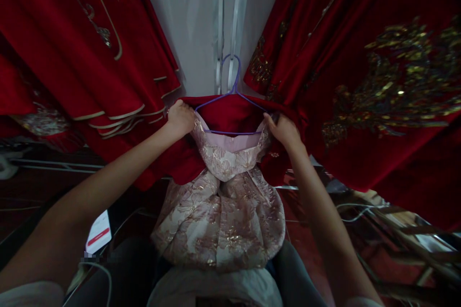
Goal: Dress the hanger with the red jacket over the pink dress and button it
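Observation:
A pale pink-and-gold brocade dress (219,220) hangs on a purple hanger (236,74) in front of me, its full skirt spread over my lap. Around the dress's shoulders lies a red garment (234,111), whose inner back shows behind the hanger bar. My left hand (182,117) is closed over the red garment's left shoulder, beside the dress strap. On the other side, my right hand (285,130) grips the right shoulder, thumb near the hanger's end. Some fingertips of both hands are hidden in the cloth.
Red garments with silver trim (103,33) hang at left, and a red garment with gold sequins (403,86) at right. Between them are a pale backdrop (190,24) and metal poles. A lit phone (99,232) with a cable sits by my left thigh. Metal framework (406,254) stands lower right.

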Demonstrator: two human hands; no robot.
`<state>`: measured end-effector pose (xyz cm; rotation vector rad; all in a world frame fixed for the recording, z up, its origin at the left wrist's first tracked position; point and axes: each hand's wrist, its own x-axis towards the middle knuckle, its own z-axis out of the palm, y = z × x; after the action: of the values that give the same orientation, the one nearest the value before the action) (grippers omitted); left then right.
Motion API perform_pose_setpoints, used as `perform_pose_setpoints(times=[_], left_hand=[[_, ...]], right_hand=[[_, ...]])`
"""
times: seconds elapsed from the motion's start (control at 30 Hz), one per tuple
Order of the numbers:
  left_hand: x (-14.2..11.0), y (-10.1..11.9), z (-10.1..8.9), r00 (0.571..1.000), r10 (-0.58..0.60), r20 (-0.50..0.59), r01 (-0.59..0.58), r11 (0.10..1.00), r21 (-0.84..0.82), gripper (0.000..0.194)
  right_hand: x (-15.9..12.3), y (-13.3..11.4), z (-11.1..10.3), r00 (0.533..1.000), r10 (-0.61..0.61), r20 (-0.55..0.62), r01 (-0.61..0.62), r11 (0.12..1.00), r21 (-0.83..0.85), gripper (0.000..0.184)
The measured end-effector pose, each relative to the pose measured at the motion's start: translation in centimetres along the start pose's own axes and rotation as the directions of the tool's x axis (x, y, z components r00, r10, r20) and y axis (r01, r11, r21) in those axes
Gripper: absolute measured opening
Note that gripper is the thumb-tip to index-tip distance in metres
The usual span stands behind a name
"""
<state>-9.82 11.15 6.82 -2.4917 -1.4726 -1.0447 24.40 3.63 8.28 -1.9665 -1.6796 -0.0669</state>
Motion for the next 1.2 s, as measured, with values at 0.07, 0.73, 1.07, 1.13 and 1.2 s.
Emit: perform_pose_setpoints(times=[0.07, 0.73, 1.07, 1.13, 1.2], left_hand=[[-0.1, 0.4, -0.6, 0.998, 0.013, 0.065, -0.024, 0.986, 0.166, 0.019], [-3.1, 0.1, -3.2, 0.989, -0.011, 0.15, 0.045, 0.973, -0.227, 0.036], [-8.9, -4.7, -3.0, 0.97, -0.188, 0.155, 0.191, 0.982, -0.002, 0.047], [-10.1, -4.4, -2.8, 0.938, -0.158, 0.308, 0.168, 0.986, -0.004, 0.044], [-10.9, -3.4, -2.6, 0.907, -0.101, 0.409, 0.138, 0.989, -0.062, 0.042]], right_hand=[[1.1, 0.9, -1.1, 0.995, -0.04, 0.088, 0.038, 0.999, 0.014, 0.064], [-0.1, 4.8, 0.2, 0.966, -0.097, -0.238, 0.234, 0.719, 0.655, 0.034], [-3.3, 10.1, 4.3, 0.944, 0.26, -0.203, -0.034, 0.689, 0.724, 0.03], [-4.6, 10.2, 4.6, 0.98, 0.193, -0.042, -0.104, 0.683, 0.723, 0.03], [-5.8, 9.9, 4.3, 0.991, 0.115, 0.074, -0.133, 0.681, 0.72, 0.03]])
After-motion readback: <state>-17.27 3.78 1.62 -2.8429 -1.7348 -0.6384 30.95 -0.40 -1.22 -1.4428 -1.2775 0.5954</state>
